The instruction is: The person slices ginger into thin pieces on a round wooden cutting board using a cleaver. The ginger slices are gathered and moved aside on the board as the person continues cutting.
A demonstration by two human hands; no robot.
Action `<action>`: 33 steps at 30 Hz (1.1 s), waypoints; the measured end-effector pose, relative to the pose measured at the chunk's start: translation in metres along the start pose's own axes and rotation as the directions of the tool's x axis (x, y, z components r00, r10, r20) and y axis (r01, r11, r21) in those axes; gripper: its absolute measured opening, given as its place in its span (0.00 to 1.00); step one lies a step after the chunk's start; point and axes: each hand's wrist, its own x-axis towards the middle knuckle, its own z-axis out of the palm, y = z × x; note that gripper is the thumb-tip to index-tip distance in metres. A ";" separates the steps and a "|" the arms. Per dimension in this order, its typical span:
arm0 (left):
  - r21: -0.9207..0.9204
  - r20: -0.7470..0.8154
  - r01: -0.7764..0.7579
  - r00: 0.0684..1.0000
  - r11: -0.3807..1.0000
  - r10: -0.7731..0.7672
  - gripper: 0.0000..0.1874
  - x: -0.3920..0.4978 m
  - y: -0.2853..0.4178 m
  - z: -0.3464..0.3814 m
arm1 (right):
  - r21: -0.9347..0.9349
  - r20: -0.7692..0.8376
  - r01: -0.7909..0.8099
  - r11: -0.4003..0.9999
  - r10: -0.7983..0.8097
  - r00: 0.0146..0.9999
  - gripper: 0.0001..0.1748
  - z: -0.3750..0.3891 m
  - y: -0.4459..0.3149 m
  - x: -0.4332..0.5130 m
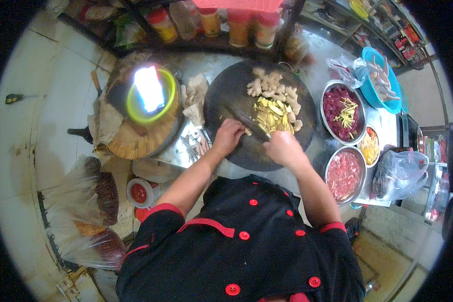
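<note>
My right hand (285, 149) grips the handle of a dark-bladed kitchen knife (243, 116), whose blade slants up and left over a round dark chopping board (230, 83). Close beside the blade, the bent fingers of my left hand (228, 135) hold a small piece of ginger (247, 131) against the board. Sliced yellow ginger (273, 115) lies heaped just beyond my right hand. Whole knobs of ginger root (273, 83) curve around the far and right side of that heap.
To the right stand a steel bowl of dark red meat (338, 104) topped with ginger strips, another of paler meat (343, 173), and a blue basin of poultry (379, 77). A lime-green bowl (170, 85) sits on a wooden block (136, 145) at left. Lidded jars (238, 28) line the back.
</note>
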 end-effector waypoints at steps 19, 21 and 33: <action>0.010 -0.009 -0.026 1.000 1.000 0.026 0.08 -0.004 -0.004 -0.001 | 0.030 -0.031 0.002 1.000 -0.001 1.000 0.17 -0.001 0.005 0.003; 0.030 -0.019 -0.027 0.999 0.999 0.028 0.08 -0.005 -0.004 0.000 | 0.028 -0.013 0.010 1.000 -0.010 1.000 0.16 0.002 -0.005 0.003; 0.042 0.018 -0.059 0.998 0.997 0.058 0.09 -0.001 -0.006 -0.003 | 0.149 0.162 -0.099 0.984 0.074 0.984 0.20 0.008 -0.009 0.030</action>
